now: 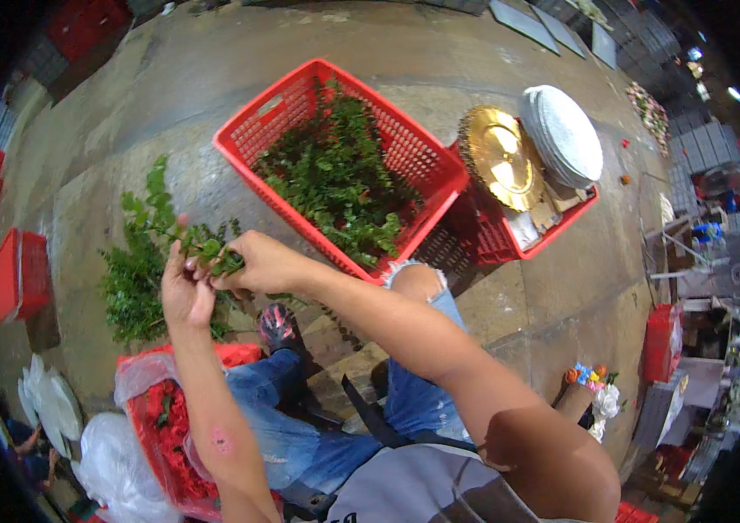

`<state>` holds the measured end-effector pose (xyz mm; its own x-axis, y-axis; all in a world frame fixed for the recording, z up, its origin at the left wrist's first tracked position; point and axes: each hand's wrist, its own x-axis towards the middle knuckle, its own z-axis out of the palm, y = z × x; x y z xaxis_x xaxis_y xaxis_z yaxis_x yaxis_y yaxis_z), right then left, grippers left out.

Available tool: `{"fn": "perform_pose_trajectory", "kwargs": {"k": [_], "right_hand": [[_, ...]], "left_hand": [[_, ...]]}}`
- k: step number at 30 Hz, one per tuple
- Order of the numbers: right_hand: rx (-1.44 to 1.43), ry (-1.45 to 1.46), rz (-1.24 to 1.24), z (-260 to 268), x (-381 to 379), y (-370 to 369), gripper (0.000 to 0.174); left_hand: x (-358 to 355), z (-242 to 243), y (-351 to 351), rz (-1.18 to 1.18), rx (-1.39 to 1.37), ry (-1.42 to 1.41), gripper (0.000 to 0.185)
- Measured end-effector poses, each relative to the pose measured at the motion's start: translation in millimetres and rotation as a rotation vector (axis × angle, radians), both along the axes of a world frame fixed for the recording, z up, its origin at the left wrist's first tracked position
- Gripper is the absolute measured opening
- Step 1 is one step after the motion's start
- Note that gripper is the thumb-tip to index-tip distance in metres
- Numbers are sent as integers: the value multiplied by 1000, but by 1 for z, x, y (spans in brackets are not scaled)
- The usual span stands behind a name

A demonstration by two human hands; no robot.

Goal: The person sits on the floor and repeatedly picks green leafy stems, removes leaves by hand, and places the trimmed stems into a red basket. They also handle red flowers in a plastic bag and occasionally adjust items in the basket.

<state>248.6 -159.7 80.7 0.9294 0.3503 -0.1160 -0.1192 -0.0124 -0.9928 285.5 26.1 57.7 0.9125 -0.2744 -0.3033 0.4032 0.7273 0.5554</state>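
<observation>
Both hands meet in front of me on a leafy green sprig [159, 206]. My left hand [188, 287] pinches its stem between thumb and fingers, and the leaves fan out past the fingertips. Close against it, my right hand [255, 261] is closed around the lower end of the same sprig. Beneath and beyond the left hand, a pile of green foliage [131, 294] rests on the concrete floor. A red plastic crate [343, 252] with perforated walls stands ahead, to the right of my hands. More leafy stems [337, 163] lie loosely inside it.
A second red crate [556, 229] holds a gold charger plate [507, 157] and a stack of silvery round plates [569, 134]. Beside my left leg sits a plastic-lined container of red artificial flowers [164, 444], next to a clear plastic bag [118, 471]. Artificial flowers [595, 386] are at right.
</observation>
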Motion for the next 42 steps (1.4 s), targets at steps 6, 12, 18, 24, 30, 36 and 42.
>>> {"fn": "perform_pose_trajectory", "kwargs": {"k": [6, 12, 18, 24, 30, 36, 42], "right_hand": [[248, 62, -347, -15, 31, -33, 26], [582, 76, -600, -11, 48, -54, 27], [507, 24, -656, -24, 58, -60, 28], [349, 252, -538, -26, 44, -46, 48], [81, 126, -178, -33, 9, -4, 32], [235, 109, -292, -40, 9, -1, 16], [452, 547, -271, -28, 7, -15, 16]], "left_hand": [[4, -11, 1, -96, 325, -66, 19], [-37, -9, -69, -326, 458, -34, 25], [-51, -9, -74, -393, 327, -41, 24], [-28, 2, -57, -99, 365, -103, 25], [-13, -24, -47, 231, 566, -158, 29], [-16, -25, -57, 281, 664, -190, 25], [-19, -17, -62, 243, 881, -414, 19]]}}
